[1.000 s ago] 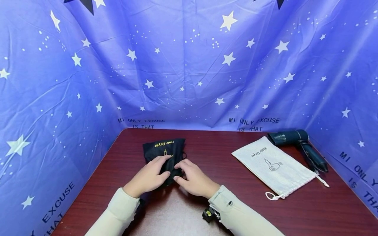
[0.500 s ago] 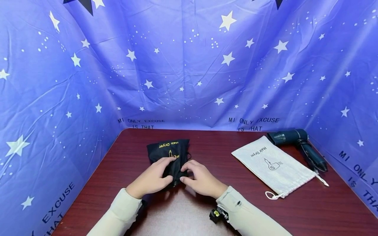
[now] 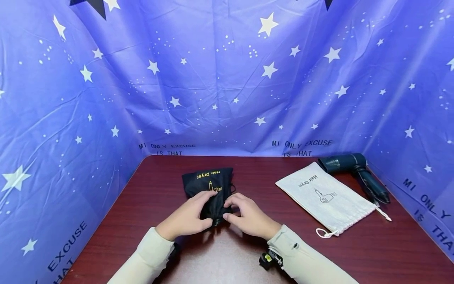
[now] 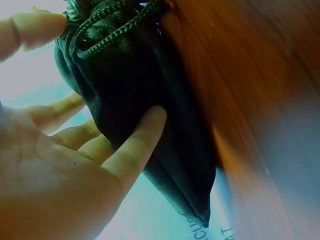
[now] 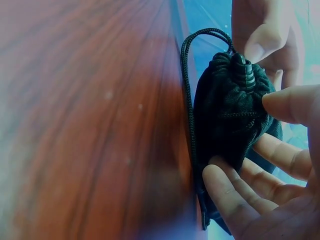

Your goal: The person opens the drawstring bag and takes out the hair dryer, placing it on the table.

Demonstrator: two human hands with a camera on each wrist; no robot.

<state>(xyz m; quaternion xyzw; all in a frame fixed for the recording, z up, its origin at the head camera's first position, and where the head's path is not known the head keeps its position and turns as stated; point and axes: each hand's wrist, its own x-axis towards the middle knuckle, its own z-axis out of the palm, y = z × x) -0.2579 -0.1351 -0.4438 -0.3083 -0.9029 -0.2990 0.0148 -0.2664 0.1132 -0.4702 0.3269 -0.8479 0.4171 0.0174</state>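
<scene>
A black drawstring pouch (image 3: 214,207) with yellow "Hair Dryer" lettering and a small dryer drawing lies bulging on the table, its gathered mouth toward me. From the mouth pokes a ribbed black end (image 5: 246,75). My left hand (image 3: 189,215) rests on the pouch's left side with fingers extended over the drawing; the left wrist view shows these fingers (image 4: 145,135) laid along the fabric and the thumb near the mouth. My right hand (image 3: 252,217) touches the other side, its fingers loosely bent, thumb close to the mouth. A looped cord (image 5: 187,75) hangs along the pouch.
To the right lies a flat white drawstring bag (image 3: 319,197), also printed "Hair Dryer". Behind it, a dark hair dryer (image 3: 342,162) rests near the table's far right corner. A blue star-patterned curtain (image 3: 220,79) encloses the reddish-brown table (image 3: 127,221).
The black pouch has slid to the right across the table, both hands moving along with it. The white bag and the hair dryer beside it stay put.
</scene>
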